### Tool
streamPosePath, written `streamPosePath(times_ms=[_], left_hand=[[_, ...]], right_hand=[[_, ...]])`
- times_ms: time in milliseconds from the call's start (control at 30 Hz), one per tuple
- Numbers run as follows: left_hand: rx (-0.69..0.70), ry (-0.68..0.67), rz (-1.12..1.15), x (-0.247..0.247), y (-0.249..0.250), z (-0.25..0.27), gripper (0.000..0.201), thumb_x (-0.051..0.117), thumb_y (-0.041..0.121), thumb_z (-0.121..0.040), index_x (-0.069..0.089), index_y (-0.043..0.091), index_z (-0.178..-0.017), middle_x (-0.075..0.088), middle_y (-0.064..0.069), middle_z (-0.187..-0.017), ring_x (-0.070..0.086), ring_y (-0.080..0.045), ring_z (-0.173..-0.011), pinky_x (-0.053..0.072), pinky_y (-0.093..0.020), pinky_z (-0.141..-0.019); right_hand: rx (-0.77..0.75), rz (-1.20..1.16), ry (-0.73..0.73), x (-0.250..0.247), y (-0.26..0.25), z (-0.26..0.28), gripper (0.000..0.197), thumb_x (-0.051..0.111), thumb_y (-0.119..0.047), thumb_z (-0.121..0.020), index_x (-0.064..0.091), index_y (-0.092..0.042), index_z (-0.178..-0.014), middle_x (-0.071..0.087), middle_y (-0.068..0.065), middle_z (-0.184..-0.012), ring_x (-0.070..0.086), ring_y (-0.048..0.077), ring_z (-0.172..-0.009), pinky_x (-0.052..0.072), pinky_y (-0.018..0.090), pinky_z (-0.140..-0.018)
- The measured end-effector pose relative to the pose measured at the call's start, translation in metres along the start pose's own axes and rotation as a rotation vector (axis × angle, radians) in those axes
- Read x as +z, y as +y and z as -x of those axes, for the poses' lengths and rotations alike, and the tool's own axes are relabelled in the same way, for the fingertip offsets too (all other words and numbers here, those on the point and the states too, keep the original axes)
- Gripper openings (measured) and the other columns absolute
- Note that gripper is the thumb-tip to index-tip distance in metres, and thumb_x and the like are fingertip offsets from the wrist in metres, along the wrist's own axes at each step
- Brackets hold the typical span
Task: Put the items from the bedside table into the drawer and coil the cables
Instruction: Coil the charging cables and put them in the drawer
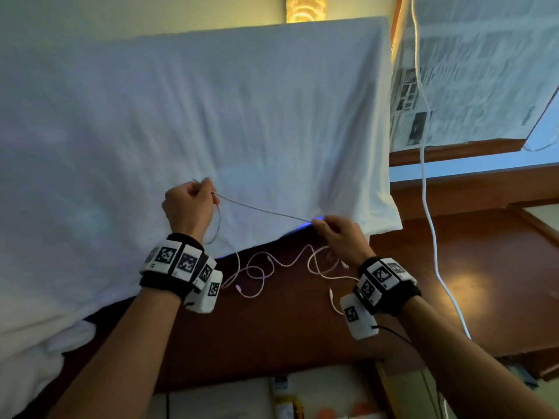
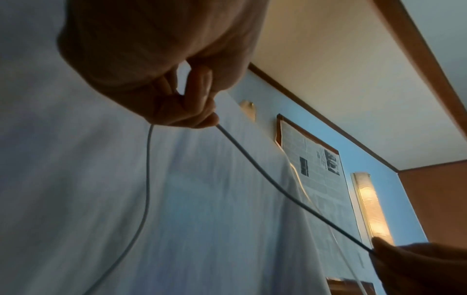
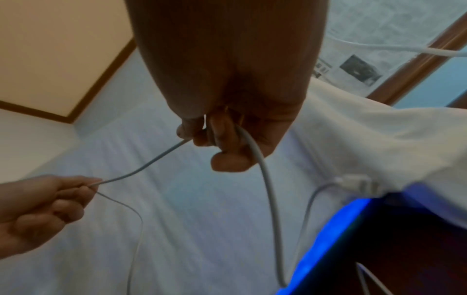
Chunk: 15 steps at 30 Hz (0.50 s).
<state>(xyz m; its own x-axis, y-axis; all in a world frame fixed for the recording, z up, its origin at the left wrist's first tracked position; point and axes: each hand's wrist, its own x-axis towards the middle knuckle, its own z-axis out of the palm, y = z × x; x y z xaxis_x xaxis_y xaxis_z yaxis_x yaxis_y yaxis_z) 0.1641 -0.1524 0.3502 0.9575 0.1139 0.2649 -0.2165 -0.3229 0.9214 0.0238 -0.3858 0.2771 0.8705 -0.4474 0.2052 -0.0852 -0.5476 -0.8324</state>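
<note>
Pinching one thin cable (image 1: 260,210) taut above the bedside table (image 1: 272,328): left hand (image 1: 189,207) and right hand (image 1: 341,237), fingers curled. Seen only from the right wrist: a plug (image 3: 359,184). Hanging far right: one thicker white cord (image 1: 429,213).

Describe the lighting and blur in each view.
Head view: dim, bluish white sheet, warm glare on the wooden table. Left wrist view: left hand backlit, wall lamp glowing. Right wrist view: right hand dark and soft, cable blurred.
</note>
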Motion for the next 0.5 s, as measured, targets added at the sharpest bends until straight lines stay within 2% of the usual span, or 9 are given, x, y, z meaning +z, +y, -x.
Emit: streamPosePath(times_ms=[33,133,167,233,300,333,400,467,500], left_hand=[[0.017,0.024,-0.006,-0.010,0.006,-0.005,0.029,0.054,0.043,-0.072,0.069,0.029,-0.051,0.062,-0.004,-0.047,0.065,-0.041,-0.064,0.057,-0.054,-0.074],[0.066,0.076,-0.031,-0.051,0.023,-0.018,0.034,0.054,0.040,-0.072,0.068,0.016,-0.053,0.067,-0.007,-0.055,0.060,-0.034,-0.053,0.057,-0.053,-0.073],[0.075,0.045,-0.102,-0.066,0.028,-0.022,0.036,0.055,0.042,-0.072,0.069,0.012,-0.058,0.069,-0.010,-0.060,0.063,-0.032,-0.057,0.058,-0.051,-0.073],[0.037,-0.085,-0.459,-0.092,0.036,-0.024,0.052,0.057,0.056,-0.075,0.073,0.006,-0.080,0.073,-0.016,-0.087,0.067,-0.036,-0.082,0.058,-0.045,-0.079],[0.043,-0.103,-0.808,-0.105,0.041,-0.013,0.066,0.054,0.063,-0.084,0.066,0.000,-0.098,0.067,-0.019,-0.105,0.063,-0.040,-0.098,0.053,-0.042,-0.080],[0.089,-0.099,-0.854,-0.105,0.044,-0.004,0.065,0.051,0.062,-0.088,0.063,-0.001,-0.101,0.066,-0.021,-0.108,0.061,-0.041,-0.100,0.050,-0.042,-0.080],[0.237,-0.195,-0.705,-0.098,0.057,0.020,0.057,0.046,0.054,-0.094,0.061,0.000,-0.110,0.066,-0.020,-0.114,0.061,-0.039,-0.105,0.049,-0.041,-0.086],[0.348,-0.452,-0.393,-0.085,0.068,0.043,0.045,0.045,0.041,-0.099,0.052,0.011,-0.132,0.063,-0.011,-0.124,0.059,-0.029,-0.114,0.046,-0.033,-0.092],[0.383,-0.562,-0.285,-0.078,0.073,0.053,0.042,0.042,0.037,-0.101,0.046,0.018,-0.138,0.063,-0.007,-0.122,0.059,-0.023,-0.112,0.045,-0.028,-0.088]], right_hand=[[-0.005,-0.001,-0.027,-0.002,-0.010,-0.003,0.040,0.056,-0.038,-0.093,0.057,-0.011,-0.064,0.052,0.009,-0.059,0.051,0.020,-0.051,0.045,0.032,-0.051],[-0.033,-0.018,-0.064,-0.002,-0.045,-0.004,0.047,0.051,-0.043,-0.095,0.047,-0.018,-0.054,0.042,0.002,-0.052,0.042,0.017,-0.046,0.038,0.031,-0.053],[-0.062,-0.005,-0.043,-0.002,-0.059,-0.004,0.048,0.051,-0.043,-0.094,0.046,-0.018,-0.054,0.040,0.001,-0.051,0.038,0.015,-0.046,0.035,0.029,-0.053],[-0.140,0.016,0.008,-0.004,-0.085,-0.005,0.047,0.051,-0.042,-0.095,0.047,-0.018,-0.055,0.038,0.000,-0.051,0.034,0.011,-0.046,0.032,0.026,-0.052],[-0.209,0.034,0.001,-0.004,-0.115,-0.006,0.046,0.052,-0.040,-0.095,0.048,-0.017,-0.055,0.038,-0.003,-0.047,0.034,0.006,-0.041,0.030,0.019,-0.048],[-0.237,0.063,-0.030,-0.003,-0.130,-0.006,0.046,0.052,-0.040,-0.095,0.048,-0.017,-0.055,0.038,-0.004,-0.046,0.036,0.006,-0.039,0.029,0.016,-0.047],[-0.297,0.149,-0.083,0.002,-0.160,-0.006,0.047,0.052,-0.040,-0.094,0.049,-0.020,-0.052,0.040,-0.005,-0.044,0.040,0.006,-0.041,0.032,0.015,-0.050],[-0.362,0.178,-0.095,0.007,-0.188,-0.004,0.046,0.052,-0.039,-0.095,0.051,-0.021,-0.053,0.044,-0.006,-0.046,0.041,0.007,-0.044,0.035,0.013,-0.051],[-0.381,0.164,-0.094,0.009,-0.200,-0.004,0.045,0.051,-0.039,-0.095,0.055,-0.019,-0.055,0.047,-0.005,-0.048,0.042,0.007,-0.046,0.035,0.012,-0.051]])
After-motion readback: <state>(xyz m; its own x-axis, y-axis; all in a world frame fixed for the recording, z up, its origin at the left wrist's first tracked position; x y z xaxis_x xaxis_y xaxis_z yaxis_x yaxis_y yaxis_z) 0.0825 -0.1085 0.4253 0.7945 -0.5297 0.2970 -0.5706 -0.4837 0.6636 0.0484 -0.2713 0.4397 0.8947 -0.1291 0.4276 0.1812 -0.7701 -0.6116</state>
